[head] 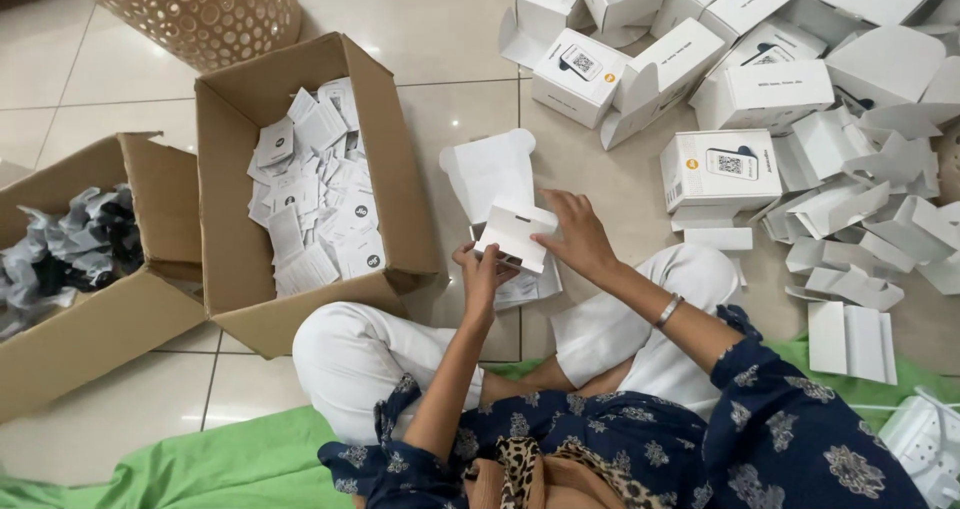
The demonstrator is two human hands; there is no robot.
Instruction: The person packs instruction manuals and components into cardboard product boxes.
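- A small white box (515,236) is held above the tiled floor (450,109), in front of the person's knees.
- The left hand (483,274) grips its lower edge; the right hand (575,234) clasps its right side.
- Just left stands a cardboard box (375,129) of leaflets (315,189) (loosely piled).
- More white boxes (750,89) are heaped to the right.

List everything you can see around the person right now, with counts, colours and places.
small box: one, white, held in both hands, centre
cardboard boxes: two, brown, left; one holds white leaflets, the other grey bags
packaging boxes: many, white, piled upper right
folded inserts: many, white, right
basket: one, beige, perforated, top left
cloth: one, green, under the person
bangle: one, silver, right wrist
left hand: grips the small box
right hand: on the small box
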